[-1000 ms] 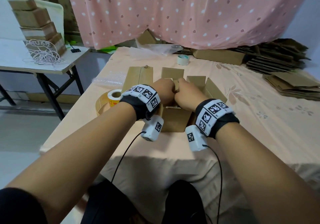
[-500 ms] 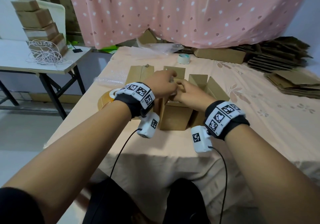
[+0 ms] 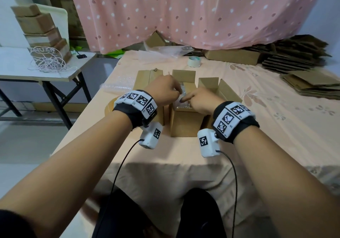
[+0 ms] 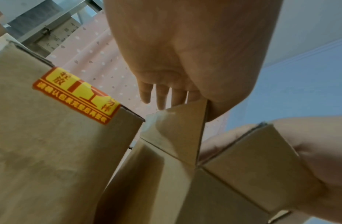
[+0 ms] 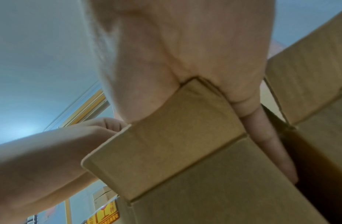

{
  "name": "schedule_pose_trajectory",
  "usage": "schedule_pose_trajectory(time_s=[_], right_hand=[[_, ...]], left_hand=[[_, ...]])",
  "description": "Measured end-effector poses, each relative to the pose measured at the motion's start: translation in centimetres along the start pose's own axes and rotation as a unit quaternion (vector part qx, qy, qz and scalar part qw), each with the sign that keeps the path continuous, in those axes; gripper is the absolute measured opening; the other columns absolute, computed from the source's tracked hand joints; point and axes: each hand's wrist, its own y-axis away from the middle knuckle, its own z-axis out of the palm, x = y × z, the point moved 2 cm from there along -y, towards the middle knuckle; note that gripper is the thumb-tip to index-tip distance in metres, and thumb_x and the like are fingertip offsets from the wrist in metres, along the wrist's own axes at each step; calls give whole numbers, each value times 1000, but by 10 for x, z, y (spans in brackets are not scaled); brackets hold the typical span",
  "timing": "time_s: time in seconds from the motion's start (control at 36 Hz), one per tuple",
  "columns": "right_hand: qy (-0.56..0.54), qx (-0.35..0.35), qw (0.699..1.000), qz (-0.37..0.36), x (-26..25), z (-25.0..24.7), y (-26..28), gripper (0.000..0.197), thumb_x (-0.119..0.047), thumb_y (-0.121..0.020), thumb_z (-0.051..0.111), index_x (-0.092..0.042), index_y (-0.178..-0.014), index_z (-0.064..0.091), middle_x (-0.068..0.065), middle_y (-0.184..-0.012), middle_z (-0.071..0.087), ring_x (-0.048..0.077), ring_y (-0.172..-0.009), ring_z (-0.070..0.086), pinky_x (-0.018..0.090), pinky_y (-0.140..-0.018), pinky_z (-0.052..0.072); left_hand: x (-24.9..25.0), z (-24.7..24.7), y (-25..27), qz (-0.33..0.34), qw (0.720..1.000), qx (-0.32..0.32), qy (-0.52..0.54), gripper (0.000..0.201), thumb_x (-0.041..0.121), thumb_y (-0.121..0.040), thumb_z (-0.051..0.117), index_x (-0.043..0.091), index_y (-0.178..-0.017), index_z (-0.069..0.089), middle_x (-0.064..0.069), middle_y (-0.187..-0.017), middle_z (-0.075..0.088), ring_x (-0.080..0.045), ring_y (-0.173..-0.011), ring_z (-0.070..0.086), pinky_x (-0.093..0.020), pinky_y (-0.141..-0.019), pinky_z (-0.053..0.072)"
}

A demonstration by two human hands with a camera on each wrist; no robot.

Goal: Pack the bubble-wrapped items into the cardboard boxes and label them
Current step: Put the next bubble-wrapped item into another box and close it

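An open cardboard box [image 3: 185,123] stands on the pink table between two other boxes. A bubble-wrapped item [image 3: 184,91] sits in its opening. My left hand [image 3: 174,90] reaches over the box's left flap [image 4: 178,133], and the straight fingers [image 4: 160,97] touch the wrap. My right hand [image 3: 186,99] lies over the near flap [image 5: 166,128], with its index finger stretched onto the wrap. One right finger [image 5: 269,141] runs down the box's right side. The left box [image 3: 145,77] is closed and bears a red-and-yellow sticker [image 4: 76,95]. The right box [image 3: 226,92] is open.
A clear tape roll [image 3: 194,61] and a closed box [image 3: 231,56] lie at the back. Brown tape [image 3: 109,107] and loose bubble wrap [image 3: 117,85] are at the left. Flat cardboard stacks [image 3: 312,83] fill the right. A side table [image 3: 18,68] carries stacked boxes.
A second ago both hands were clenched together above the middle box. They have since parted and uncurled, and the bubble-wrapped item now shows in the box's opening.
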Motion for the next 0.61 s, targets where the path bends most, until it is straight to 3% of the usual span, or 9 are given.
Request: schedule_pose_trajectory(time_s=[0.08,0.17,0.22,0.28,0.36,0.42,0.47,0.53,0.61], right_hand=[[35,-13,999,6,-1,2,3,43,-4,-98,40,-19,-132,61,6,-142,54,27,-127,50,35,-106,42],[36,-3,999,5,4,5,3,30,-18,-95,48,-22,-119,65,6,-127,60,27,-116,54,36,-98,46],[13,9,1000,8,6,7,2,20,-25,-92,55,-24,-110,62,2,-116,61,25,-107,56,35,-90,48],[-35,27,999,18,8,8,2,28,-25,-90,55,-23,-117,50,2,-110,57,23,-99,56,36,-82,49],[-81,72,994,24,10,7,5,26,-14,-88,50,-16,-111,39,5,-96,50,21,-79,51,32,-58,37],[-97,87,991,31,12,7,7,25,-10,-86,49,-15,-106,36,5,-90,47,18,-69,45,31,-53,28],[-121,97,987,50,12,6,10,25,-7,-86,46,-17,-106,35,4,-86,46,18,-66,44,32,-52,26],[-139,106,982,67,11,7,14,27,-5,-84,43,-19,-106,35,5,-87,50,20,-68,46,33,-53,27],[-157,131,976,75,12,7,17,28,-5,-85,38,-20,-109,36,6,-93,52,20,-70,47,33,-54,29]], left_hand=[[0,1,3,17,999,9,30,45,35,-78,39,13,-87,77,-11,-95,74,-31,-101,65,-45,-87,54],[0,-1,6,39,997,16,58,49,41,-80,35,17,-83,78,-9,-92,72,-28,-101,64,-45,-85,50],[-2,-1,7,52,996,20,62,55,49,-83,33,18,-76,77,-10,-85,72,-29,-96,66,-47,-83,50],[-3,0,9,62,996,10,68,66,64,-86,30,17,-68,74,-8,-73,72,-26,-78,68,-45,-77,52],[-2,3,12,73,994,-24,76,84,83,-79,32,10,-62,71,-5,-60,68,-24,-58,63,-40,-63,50],[1,5,14,101,991,-46,72,91,85,-74,37,-2,-60,60,-12,-53,55,-25,-50,46,-38,-54,35],[2,7,16,118,990,-64,51,89,86,-69,44,-2,-61,53,-11,-53,42,-19,-52,36,-35,-54,27],[1,8,16,119,990,-74,20,79,84,-66,54,5,-64,59,-7,-57,52,-16,-54,44,-32,-55,34],[-2,11,15,129,990,-65,-9,53,66,-75,71,14,-67,62,-3,-64,63,-16,-61,54,-33,-60,42]])
